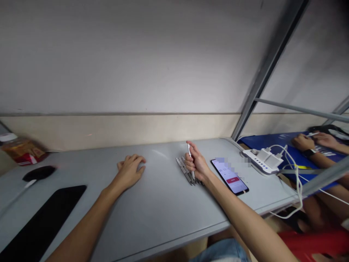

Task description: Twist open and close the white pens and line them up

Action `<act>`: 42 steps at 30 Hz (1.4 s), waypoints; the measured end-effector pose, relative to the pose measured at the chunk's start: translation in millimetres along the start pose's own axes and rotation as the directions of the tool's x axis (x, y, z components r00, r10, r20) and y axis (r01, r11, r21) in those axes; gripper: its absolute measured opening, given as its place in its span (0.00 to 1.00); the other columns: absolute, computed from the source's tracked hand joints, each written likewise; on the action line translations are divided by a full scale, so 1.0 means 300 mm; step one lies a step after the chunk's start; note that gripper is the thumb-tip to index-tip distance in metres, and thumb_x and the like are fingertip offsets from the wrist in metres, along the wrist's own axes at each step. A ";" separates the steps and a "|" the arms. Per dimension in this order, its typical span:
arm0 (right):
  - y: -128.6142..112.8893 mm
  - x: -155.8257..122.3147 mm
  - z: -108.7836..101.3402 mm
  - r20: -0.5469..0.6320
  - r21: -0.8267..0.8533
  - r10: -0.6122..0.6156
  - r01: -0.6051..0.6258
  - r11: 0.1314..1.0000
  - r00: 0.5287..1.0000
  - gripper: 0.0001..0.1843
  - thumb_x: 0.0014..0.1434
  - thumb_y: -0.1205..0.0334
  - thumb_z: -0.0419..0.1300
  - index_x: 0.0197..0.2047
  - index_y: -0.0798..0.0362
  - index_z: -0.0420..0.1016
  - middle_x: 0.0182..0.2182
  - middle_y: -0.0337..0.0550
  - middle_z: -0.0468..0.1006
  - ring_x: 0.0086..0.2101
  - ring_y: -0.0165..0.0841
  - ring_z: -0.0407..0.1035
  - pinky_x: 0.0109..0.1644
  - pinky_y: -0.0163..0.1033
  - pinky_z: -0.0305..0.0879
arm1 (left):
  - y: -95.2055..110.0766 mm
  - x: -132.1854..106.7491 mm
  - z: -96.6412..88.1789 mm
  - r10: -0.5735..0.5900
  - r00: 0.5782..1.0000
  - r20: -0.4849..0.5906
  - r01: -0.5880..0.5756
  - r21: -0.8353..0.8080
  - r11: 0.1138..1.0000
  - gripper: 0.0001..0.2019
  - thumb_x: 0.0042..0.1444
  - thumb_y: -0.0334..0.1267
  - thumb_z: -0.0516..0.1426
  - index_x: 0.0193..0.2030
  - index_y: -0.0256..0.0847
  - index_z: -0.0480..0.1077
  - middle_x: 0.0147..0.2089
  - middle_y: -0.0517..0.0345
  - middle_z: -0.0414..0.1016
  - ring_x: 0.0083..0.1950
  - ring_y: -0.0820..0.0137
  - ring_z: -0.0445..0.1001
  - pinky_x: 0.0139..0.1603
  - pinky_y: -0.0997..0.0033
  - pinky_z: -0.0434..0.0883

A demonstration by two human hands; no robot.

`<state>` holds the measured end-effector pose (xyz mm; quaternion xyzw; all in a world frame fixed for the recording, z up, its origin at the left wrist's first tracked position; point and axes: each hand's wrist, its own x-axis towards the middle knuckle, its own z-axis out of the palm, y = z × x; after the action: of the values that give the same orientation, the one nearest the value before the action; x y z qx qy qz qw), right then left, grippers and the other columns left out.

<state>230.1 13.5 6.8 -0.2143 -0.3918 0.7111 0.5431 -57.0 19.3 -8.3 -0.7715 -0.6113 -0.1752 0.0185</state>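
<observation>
My right hand (197, 163) is closed around a white and grey pen (189, 148), which stands nearly upright with its top by my raised thumb. Directly below and beside that hand, several similar pens (184, 171) lie side by side on the grey table (152, 207); my fingers partly hide them. Further left, my left hand (132, 169) rests on the tabletop with loosely bent fingers and the thumb apart, holding nothing. A phone (229, 176) with a lit timer screen lies just right of my right forearm.
A power strip (260, 162) with white plugs and cables sits at the right. Metal frame bars (268, 69) rise beyond it, near another person's hands (311, 142) at a blue surface. On the left are a bottle (23, 149), a dark oval object (39, 173) and a black mat (46, 222).
</observation>
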 end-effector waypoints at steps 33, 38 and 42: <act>0.128 0.034 0.127 -0.037 -0.910 -0.277 -0.147 -0.388 0.960 0.17 0.56 0.57 0.59 0.48 0.53 0.75 0.53 0.55 0.67 0.54 0.49 0.55 0.54 0.54 0.50 | 0.001 -0.005 -0.008 0.045 0.998 -0.039 -0.047 -0.038 0.998 0.10 0.57 0.38 0.50 0.43 0.46 0.69 0.50 0.53 0.69 0.53 0.58 0.64 0.50 0.54 0.57; 0.090 -0.017 0.117 -0.251 -0.841 -0.224 -0.327 -0.431 0.942 0.45 0.52 0.44 0.62 0.67 0.51 0.52 0.63 0.60 0.56 0.61 0.52 0.46 0.58 0.60 0.44 | 0.006 -0.008 -0.012 0.054 0.998 -0.040 -0.056 -0.051 0.997 0.10 0.57 0.38 0.50 0.43 0.45 0.69 0.50 0.51 0.69 0.53 0.58 0.63 0.50 0.53 0.57; 0.057 -0.042 0.097 -0.389 -0.805 -0.190 -0.433 -0.404 0.901 0.52 0.49 0.35 0.60 0.69 0.52 0.47 0.64 0.64 0.51 0.61 0.56 0.46 0.57 0.62 0.46 | 0.011 -0.008 -0.011 0.065 0.997 -0.033 -0.067 -0.068 0.995 0.10 0.57 0.37 0.50 0.42 0.45 0.70 0.50 0.51 0.69 0.52 0.58 0.64 0.50 0.52 0.56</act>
<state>202.5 -9.5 9.2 -0.7404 -0.6631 0.0636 0.0897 -55.0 15.4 -5.3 -0.7887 -0.5787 -0.2073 0.0068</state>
